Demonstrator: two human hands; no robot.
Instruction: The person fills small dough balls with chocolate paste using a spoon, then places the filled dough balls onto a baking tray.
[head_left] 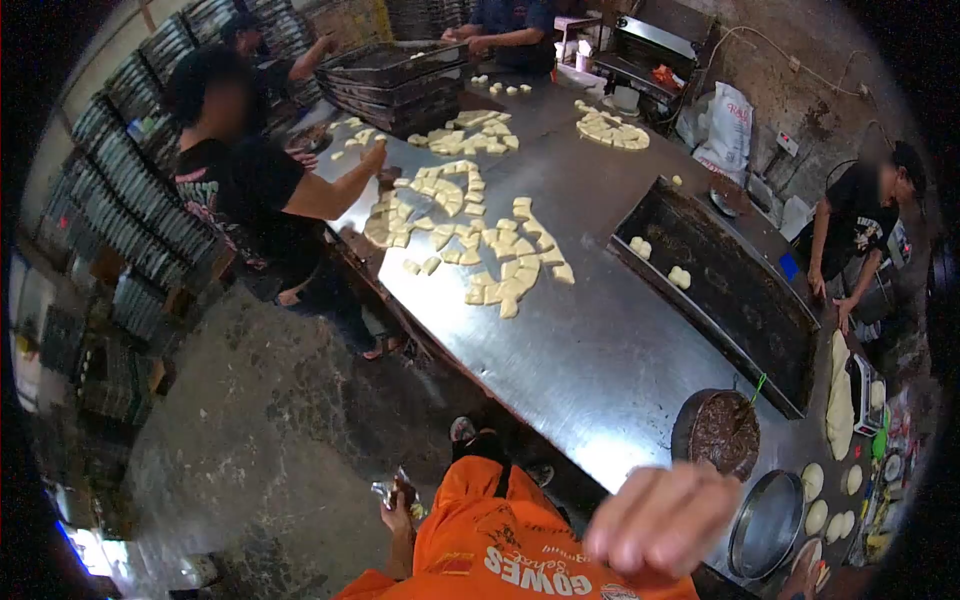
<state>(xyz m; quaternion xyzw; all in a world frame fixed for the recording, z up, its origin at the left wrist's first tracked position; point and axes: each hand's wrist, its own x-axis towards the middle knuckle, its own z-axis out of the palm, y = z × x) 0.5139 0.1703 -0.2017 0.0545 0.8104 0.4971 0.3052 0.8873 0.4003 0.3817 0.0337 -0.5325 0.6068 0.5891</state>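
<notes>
My left hand point(398, 517) is low beside my orange shirt, its fingers closed round a crinkled, shiny silver wrapper point(385, 491) with something brown at its top. My right hand point(665, 520) is raised close to the camera, blurred, with curled fingers. Whatever it may hold is hidden. Behind it on the metal table point(560, 400) are a round pan of brown paste point(722, 435) with a green-tipped handle and an empty round pan point(766, 525). Another person's hand point(805, 572) shows at the lower right edge, beside pale dough rounds point(815, 517).
A long dark tray point(725, 285) holds a few dough pieces. Many cut dough pieces point(510, 255) spread across the table. Stacked trays point(395, 85) stand at its far end. Co-workers stand at the left point(250, 180), the back and the right point(860, 215). A long dough strip point(839, 395) lies beside a scale point(866, 395).
</notes>
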